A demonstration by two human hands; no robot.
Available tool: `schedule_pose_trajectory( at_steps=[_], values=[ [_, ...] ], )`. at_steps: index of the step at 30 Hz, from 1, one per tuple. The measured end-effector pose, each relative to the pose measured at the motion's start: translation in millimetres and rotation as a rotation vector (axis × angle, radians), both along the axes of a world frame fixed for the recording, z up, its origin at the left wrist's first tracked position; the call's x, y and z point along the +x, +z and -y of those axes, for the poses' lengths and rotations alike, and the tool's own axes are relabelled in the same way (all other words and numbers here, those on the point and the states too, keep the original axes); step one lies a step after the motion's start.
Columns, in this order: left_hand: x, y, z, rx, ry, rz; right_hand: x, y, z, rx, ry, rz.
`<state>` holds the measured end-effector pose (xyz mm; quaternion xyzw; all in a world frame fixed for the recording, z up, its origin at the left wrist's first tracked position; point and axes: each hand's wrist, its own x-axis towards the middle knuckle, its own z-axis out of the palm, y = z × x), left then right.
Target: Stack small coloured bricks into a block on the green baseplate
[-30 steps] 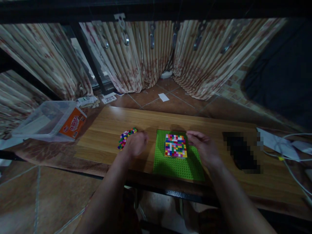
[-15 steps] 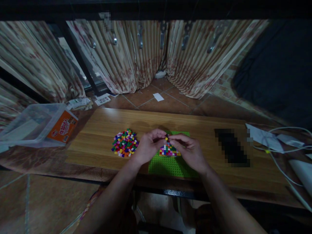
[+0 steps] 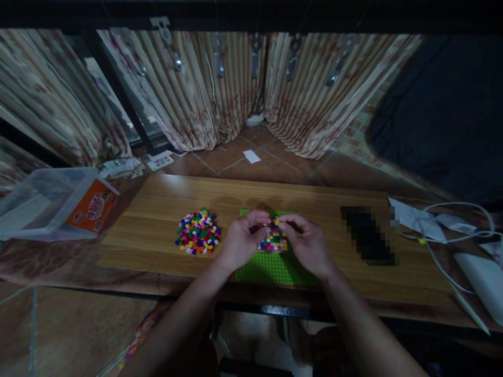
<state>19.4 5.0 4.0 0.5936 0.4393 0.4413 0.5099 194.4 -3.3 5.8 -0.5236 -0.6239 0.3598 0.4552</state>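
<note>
My left hand (image 3: 240, 242) and my right hand (image 3: 306, 242) meet fingertip to fingertip over a green studded baseplate (image 3: 275, 267) on the wooden table (image 3: 157, 209). A small yellow brick (image 3: 276, 223) shows pinched between the fingertips of both hands. Under the hands, a square mosaic of many-coloured small bricks (image 3: 272, 243) sits on the baseplate, partly hidden. A loose pile of coloured small bricks (image 3: 197, 232) lies on the table just left of my left hand.
A clear plastic box with an orange label (image 3: 58, 201) lies tipped at the far left. A dark blurred object (image 3: 367, 234) rests right of the baseplate. White cables and papers (image 3: 440, 230) crowd the right end. Curtains (image 3: 220, 89) hang behind the table.
My left hand left the brick pile and came to the middle. My right hand moved in to meet it over the mosaic. The pile, covered before, now shows in full.
</note>
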Motion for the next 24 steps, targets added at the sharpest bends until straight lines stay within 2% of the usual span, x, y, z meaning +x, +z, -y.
schedule_pose_trajectory(
  at_steps=[3, 7, 14, 19, 24],
  values=[
    [-10.1, -0.6, -4.5, 0.066, 0.080, -0.132, 19.0, -1.3, -6.7, -0.032, -0.092, 0.028],
    [-21.1, -3.2, -11.0, 0.079, 0.208, -0.335, 32.5, -7.7, -12.7, -0.075, -0.075, 0.110],
    [-15.8, -8.5, -9.9, 0.032, 0.126, -0.445, 22.8, -20.1, -19.6, -0.131, -0.017, 0.072],
    [-14.4, -8.0, -9.2, 0.042, 0.114, -0.498, 21.7, -22.6, -24.5, -0.181, -0.075, -0.052],
    [-13.7, -8.3, -8.6, 0.023, 0.113, -0.548, 21.0, -23.5, -25.3, -0.311, -0.071, -0.217]
  ],
)
